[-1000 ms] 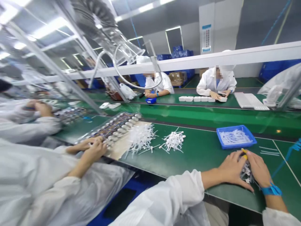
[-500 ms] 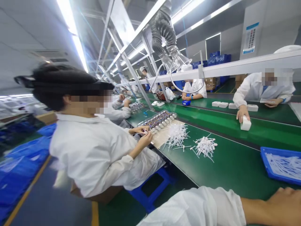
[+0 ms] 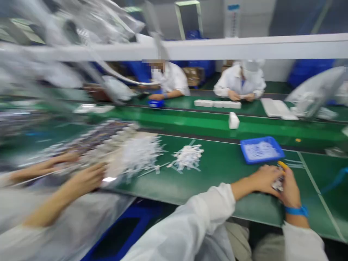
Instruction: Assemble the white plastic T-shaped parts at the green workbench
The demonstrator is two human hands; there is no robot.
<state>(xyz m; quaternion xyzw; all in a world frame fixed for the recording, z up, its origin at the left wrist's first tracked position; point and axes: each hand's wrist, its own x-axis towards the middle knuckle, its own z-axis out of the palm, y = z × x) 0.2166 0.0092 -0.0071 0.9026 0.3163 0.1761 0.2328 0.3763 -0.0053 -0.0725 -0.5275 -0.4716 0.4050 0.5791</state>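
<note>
Small pieces (image 3: 277, 184) by near edge of bench (image 3: 217, 175), our left hand (image 3: 265, 178) and right hand (image 3: 290, 189) cupped around, half closed; probably light, slippery, best held from both sides.

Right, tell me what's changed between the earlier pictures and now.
A white block now stands on the green belt; the co-worker across the table has let go of it and drawn that hand back. The view has swung too. Unchanged: your left hand and right hand are around the small parts, as at first; the blue tray and white piles stay put.
</note>
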